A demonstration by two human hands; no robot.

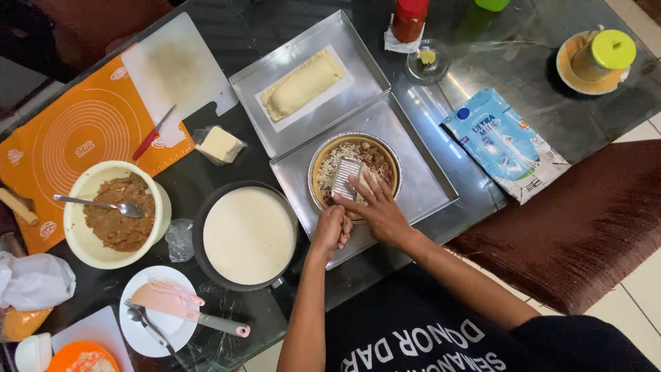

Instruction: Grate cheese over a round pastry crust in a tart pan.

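While the left hand (332, 231) is curled tight around the handle of a small metal grater (346, 178), the right hand (377, 210) lies just beside it with fingers spread, fingertips pressing a pale piece of cheese (363, 184) against the grater's face. Grater and cheese sit directly over a round foil pie tin (354, 169), filled with brown mince and scattered white shreds. That pie tin rests in a shallow square metal tray (413, 182). Touching the tray's far edge is a second metal tray (306, 83) holding a folded, uncooked pastry (303, 84). Left of the pie tin, close by, stands a dark pan of smooth cream-coloured sauce (249, 235). Farther left is a pale bowl of brown filling (116, 213) with a spoon (103, 205) in it. Beyond the pan lies a wrapped butter block (219, 145). Right of the pie tin, well apart, lies a blue and white milk pouch (505, 143).
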